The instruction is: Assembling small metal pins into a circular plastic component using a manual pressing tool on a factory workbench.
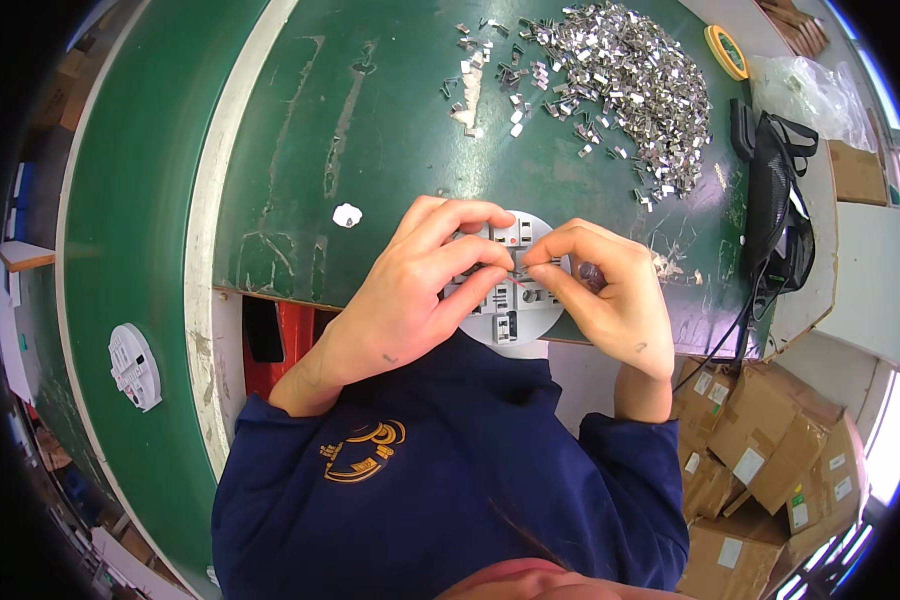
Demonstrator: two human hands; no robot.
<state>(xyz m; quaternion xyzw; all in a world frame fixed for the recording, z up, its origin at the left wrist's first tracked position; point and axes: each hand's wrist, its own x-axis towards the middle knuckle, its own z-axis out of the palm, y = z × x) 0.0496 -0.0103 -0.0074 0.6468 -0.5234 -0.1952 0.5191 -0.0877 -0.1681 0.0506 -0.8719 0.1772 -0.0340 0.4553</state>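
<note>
A round light-grey plastic base [480,330] with moulded slots and small metal parts lies at the table's near edge, partly covered by my hands. My left hand [425,270] reaches over its left side, with thumb and fingertips pinched together near the middle. From the right, my right hand [610,295] brings its thumb and index fingertip together beside the left fingertips. Whatever sits between the fingertips is too small and too covered to make out. A dark roundish thing [591,276] shows against my right hand's curled fingers; its kind is unclear.
A heap of small shiny metal clips [630,90] spreads over the green table [390,130] at the far right. A yellow tape roll [727,52] and a black bag [778,210] lie right. Another round base [134,366] rests on the green conveyor-like strip [130,240]. Cardboard boxes [770,440] stand lower right.
</note>
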